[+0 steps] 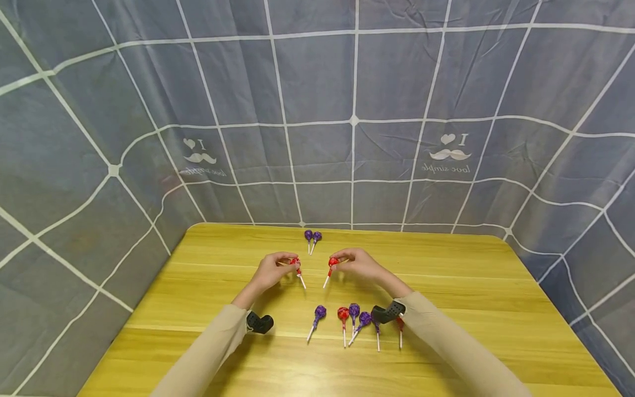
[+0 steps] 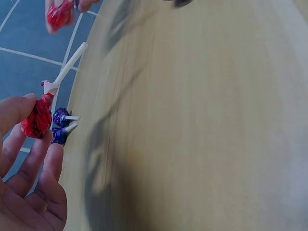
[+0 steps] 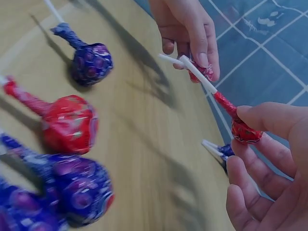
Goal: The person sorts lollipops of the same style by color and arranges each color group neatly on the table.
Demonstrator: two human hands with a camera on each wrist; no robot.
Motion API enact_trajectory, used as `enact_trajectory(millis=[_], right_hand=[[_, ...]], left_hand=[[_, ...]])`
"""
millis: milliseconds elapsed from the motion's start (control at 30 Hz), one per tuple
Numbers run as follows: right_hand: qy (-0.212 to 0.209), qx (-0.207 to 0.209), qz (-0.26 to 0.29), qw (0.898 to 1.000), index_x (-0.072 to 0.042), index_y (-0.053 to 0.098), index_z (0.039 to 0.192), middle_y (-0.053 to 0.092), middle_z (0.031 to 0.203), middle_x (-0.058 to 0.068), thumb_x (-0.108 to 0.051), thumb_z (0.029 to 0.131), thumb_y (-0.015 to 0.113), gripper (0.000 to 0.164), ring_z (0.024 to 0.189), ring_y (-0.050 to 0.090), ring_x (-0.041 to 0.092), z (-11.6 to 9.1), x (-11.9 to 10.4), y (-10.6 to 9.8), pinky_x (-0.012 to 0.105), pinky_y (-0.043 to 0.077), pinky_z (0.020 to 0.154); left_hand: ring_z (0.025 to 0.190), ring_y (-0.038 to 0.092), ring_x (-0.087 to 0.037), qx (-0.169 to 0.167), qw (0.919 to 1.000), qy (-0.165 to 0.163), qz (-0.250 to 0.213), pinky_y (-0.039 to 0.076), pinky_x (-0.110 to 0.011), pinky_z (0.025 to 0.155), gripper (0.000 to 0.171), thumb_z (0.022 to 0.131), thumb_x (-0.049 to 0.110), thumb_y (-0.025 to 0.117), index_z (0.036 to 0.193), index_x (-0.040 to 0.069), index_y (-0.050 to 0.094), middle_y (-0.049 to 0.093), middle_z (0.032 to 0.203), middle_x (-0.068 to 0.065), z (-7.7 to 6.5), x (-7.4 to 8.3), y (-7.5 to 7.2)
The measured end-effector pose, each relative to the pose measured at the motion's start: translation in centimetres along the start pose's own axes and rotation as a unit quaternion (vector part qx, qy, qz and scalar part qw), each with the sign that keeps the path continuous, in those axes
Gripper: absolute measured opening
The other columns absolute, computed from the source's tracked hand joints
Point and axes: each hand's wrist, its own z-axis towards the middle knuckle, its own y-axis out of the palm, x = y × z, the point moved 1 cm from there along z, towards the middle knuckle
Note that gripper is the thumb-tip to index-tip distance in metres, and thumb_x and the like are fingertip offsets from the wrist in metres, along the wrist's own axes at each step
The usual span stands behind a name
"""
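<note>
My left hand [image 1: 270, 272] pinches a red-wrapped lollipop [image 2: 37, 118] by its candy head, the white stick pointing away from the palm. Opposite it, my right hand [image 1: 359, 263] grips another red lollipop [image 3: 246, 131] by the head between thumb and fingers. Both are held above the wooden table [image 1: 208, 286], a short gap apart, sticks slanting down in the head view. Beyond the hands, two purple lollipops [image 1: 312, 235] lie side by side near the far edge.
Nearer to me lie a single purple lollipop [image 1: 319, 312], a red lollipop [image 1: 343, 313] and several more purple ones [image 1: 364, 318]. Another red lollipop [image 1: 400, 324] is partly hidden by the right wrist's black camera [image 1: 388, 312]. A grey gridded curtain [image 1: 317, 154] hangs behind the table.
</note>
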Motion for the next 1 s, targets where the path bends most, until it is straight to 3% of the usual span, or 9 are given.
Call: enact_trajectory(millis=[233, 533, 1000], right_hand=[[0.016, 0.005, -0.011, 1.0, -0.002, 0.065, 0.119, 0.069, 0.106, 0.014, -0.016, 0.084, 0.069, 0.038, 0.093, 0.062, 0.016, 1.9, -0.4, 0.4, 0.024, 0.048, 0.078], [0.018, 0.01, -0.013, 1.0, 0.004, 0.066, 0.113, 0.071, 0.1, 0.017, -0.008, 0.082, 0.07, 0.033, 0.083, 0.063, 0.011, 4.3, -0.2, 0.5, 0.02, 0.048, 0.072], [0.03, 0.024, -0.019, 0.999, 0.005, 0.065, 0.114, 0.071, 0.1, 0.018, -0.01, 0.083, 0.073, 0.035, 0.077, 0.067, 0.023, 6.1, 0.0, 1.7, 0.03, 0.054, 0.064]], left_hand=[[0.093, 0.063, -0.026, 0.009, 0.9999, -0.007, 0.001, 0.051, -0.026, 0.071, 0.036, 0.085, 0.013, 0.072, 0.117, -0.004, 0.065, 0.068, 0.103, -0.02, 1.3, 0.2, 0.7], [0.098, 0.063, -0.028, 0.021, 0.9992, -0.01, 0.032, 0.052, -0.033, 0.081, 0.031, 0.086, 0.015, 0.071, 0.113, 0.0, 0.068, 0.069, 0.106, -0.018, 2.8, 0.3, 1.4], [0.095, 0.065, -0.029, 0.036, 0.9981, -0.016, 0.048, 0.052, -0.033, 0.078, 0.031, 0.086, 0.016, 0.072, 0.112, -0.002, 0.069, 0.071, 0.103, -0.019, 3.8, -0.6, 2.2]])
